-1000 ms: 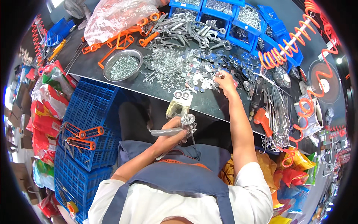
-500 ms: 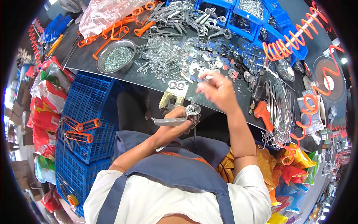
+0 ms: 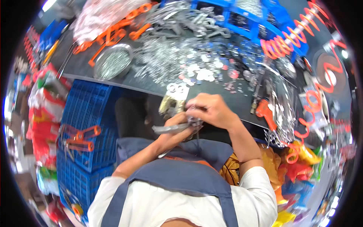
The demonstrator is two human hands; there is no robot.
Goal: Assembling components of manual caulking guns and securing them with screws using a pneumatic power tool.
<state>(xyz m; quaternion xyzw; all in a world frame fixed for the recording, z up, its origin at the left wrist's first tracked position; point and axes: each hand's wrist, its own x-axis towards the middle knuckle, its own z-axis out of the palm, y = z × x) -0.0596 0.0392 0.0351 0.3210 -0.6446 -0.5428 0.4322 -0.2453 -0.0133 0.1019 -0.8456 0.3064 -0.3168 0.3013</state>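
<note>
My left hand [image 3: 174, 131] is closed round a metal caulking gun handle assembly with a grey lever [image 3: 165, 129] sticking out to the left. A thin rod hangs below the grip. From above, my right hand [image 3: 212, 109] has its fingers pinched together at the top of this assembly; whatever they hold there is hidden and blurred. Just beyond my hands, a metal fixture [image 3: 174, 99] with two round rings stands at the bench edge.
Piled springs [image 3: 155, 64], small discs [image 3: 204, 73] and grey levers [image 3: 177, 19] cover the bench [image 3: 143, 84]. A metal bowl [image 3: 113, 62] stands left; blue bins [image 3: 242, 20] are behind. An orange power driver [image 3: 266, 113] and metal rods lie right. Blue crates [image 3: 85, 125] stand lower left.
My right hand has come down and left from above the bench onto the assembly in my left hand, covering its round metal disc. The picture has shifted slightly and blurred.
</note>
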